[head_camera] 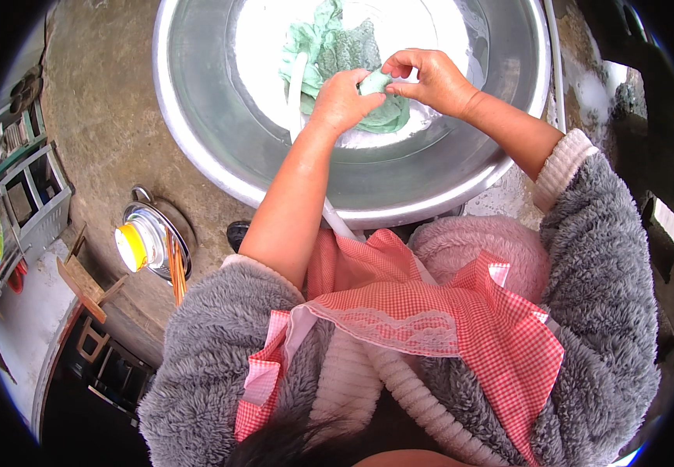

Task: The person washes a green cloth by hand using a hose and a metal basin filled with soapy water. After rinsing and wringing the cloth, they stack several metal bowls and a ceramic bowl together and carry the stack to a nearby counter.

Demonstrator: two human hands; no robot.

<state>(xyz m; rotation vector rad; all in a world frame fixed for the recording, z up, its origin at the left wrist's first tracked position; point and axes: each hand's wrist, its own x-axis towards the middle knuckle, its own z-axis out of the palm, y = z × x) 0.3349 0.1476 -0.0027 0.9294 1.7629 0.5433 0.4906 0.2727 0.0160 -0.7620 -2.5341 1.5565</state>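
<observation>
A wet green cloth [389,117] lies partly bunched in a large round metal basin [243,157]. My left hand [342,99] grips a folded part of it between thumb and fingers. Close beside it, on the right, my right hand [427,79] has thumb and fingertips at the edge of that same fold; whether they pinch it is hard to tell. More crumpled green cloth [307,46] spreads towards the top of the basin, with a darker grey-green textured piece [354,46] beside it. A white hose [296,87] runs over the near rim, passes under my left forearm and reaches the cloth.
On the concrete floor [103,117] at left stands a metal pot [182,225] holding a yellow-and-white container [132,248] and chopsticks [176,262]. A small wooden stool [89,286] and a grey plastic crate [39,198] are farther left. A pale pipe [557,70] runs right of the basin.
</observation>
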